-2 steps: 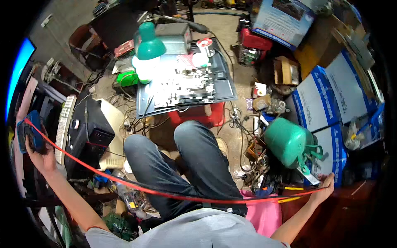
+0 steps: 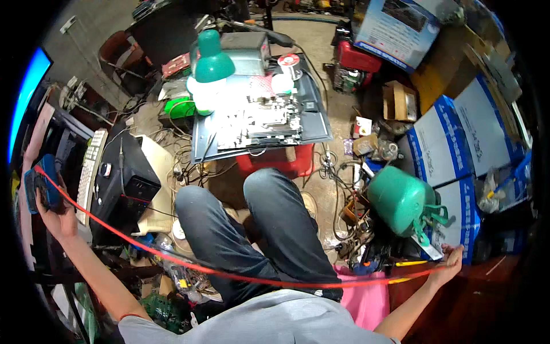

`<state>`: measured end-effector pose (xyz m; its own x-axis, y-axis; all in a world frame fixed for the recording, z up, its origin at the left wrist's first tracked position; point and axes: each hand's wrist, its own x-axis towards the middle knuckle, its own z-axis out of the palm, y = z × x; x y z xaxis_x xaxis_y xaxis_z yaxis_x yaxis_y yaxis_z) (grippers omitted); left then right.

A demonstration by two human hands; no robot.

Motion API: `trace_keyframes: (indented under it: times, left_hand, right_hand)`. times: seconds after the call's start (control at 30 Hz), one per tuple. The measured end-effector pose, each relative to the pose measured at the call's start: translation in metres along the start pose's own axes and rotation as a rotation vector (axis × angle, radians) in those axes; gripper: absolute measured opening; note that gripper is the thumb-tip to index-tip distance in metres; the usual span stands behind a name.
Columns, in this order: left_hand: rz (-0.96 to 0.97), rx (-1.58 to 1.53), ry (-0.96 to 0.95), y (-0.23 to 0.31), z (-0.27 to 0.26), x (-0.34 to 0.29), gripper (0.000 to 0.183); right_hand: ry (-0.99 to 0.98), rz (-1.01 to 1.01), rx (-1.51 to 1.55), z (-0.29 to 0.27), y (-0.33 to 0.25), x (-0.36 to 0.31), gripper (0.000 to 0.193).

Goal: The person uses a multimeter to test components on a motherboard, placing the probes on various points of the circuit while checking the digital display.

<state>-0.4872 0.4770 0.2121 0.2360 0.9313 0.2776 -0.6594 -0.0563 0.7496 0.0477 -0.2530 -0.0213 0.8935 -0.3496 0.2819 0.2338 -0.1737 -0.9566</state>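
At the far left, my left hand (image 2: 59, 217) is closed around a blue and black multimeter (image 2: 43, 182). A long red test lead (image 2: 189, 265) runs from it across my lap in a sagging arc, with a dark lead showing alongside in places. Out on the right side, the other end of the red lead reaches my right hand (image 2: 452, 262), whose fingers are curled round the leads. What sits at the very tips of those fingers is too small to make out.
Ahead, a motherboard (image 2: 269, 117) lies on a table under a green desk lamp (image 2: 213, 60). A computer tower (image 2: 129, 186) and a keyboard (image 2: 91, 166) stand left. A green plastic container (image 2: 398, 195) and white-blue boxes (image 2: 438, 140) are right, a pink stool (image 2: 366, 301) nearer.
The whole view has shifted slightly. My right hand's fingers have lifted a little, while my left hand keeps the multimeter in the same spot.
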Motion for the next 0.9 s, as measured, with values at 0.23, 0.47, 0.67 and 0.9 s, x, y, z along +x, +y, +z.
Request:
trace_keyframes:
  times: [0.23, 0.47, 0.67, 0.9]
  left_hand:
    - [-0.067, 0.013, 0.122, -0.013, -0.069, -0.038, 0.045]
    - [-0.362, 0.284, 0.275, -0.132, -0.084, -0.123, 0.056]
    - [-1.144, 0.334, -0.179, -0.237, 0.045, -0.161, 0.074]
    - [-1.32, 0.305, -0.163, -0.274, 0.087, -0.182, 0.062]
  right_hand:
    - [0.289, 0.045, 0.44, -0.014, 0.006, 0.055, 0.076]
    - [-0.415, 0.105, 1.111, 0.044, -0.042, 0.106, 0.062]
    - [-0.652, 0.164, 1.114, 0.196, -0.094, 0.055, 0.029]
    - [-0.871, 0.27, 1.257, 0.248, -0.103, 0.02, 0.026]
